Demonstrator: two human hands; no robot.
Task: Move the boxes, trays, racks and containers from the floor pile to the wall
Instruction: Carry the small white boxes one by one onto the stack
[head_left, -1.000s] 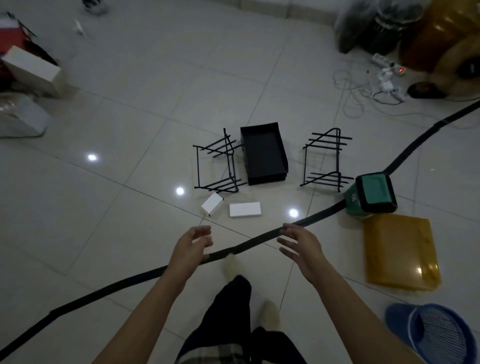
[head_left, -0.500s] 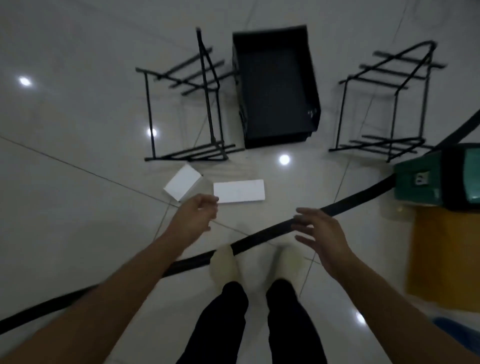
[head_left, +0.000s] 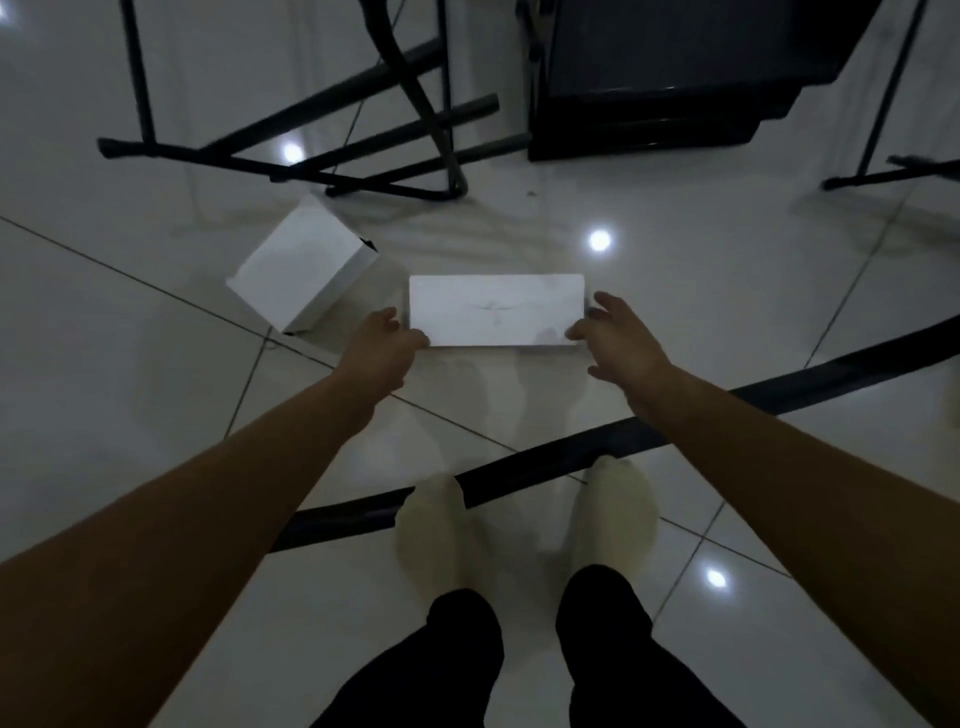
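A flat white box (head_left: 496, 310) lies on the tiled floor just ahead of my feet. My left hand (head_left: 384, 340) touches its left end, thumb at the near corner. At its right end is my right hand (head_left: 618, 340), fingers spread and thumb against the near corner. A second white box (head_left: 298, 270) sits tilted to the left. Behind them stand a black wire rack (head_left: 363, 150), a black tray (head_left: 670, 73) and part of another rack (head_left: 883, 171) at the right edge.
A thick black cable (head_left: 571, 457) runs diagonally across the floor under my feet (head_left: 441, 530). Glossy white tiles reflect ceiling lights. The racks and tray stand close behind the boxes.
I have bent down closer to the floor. Both hands moved forward from above the cable to the two ends of the flat white box.
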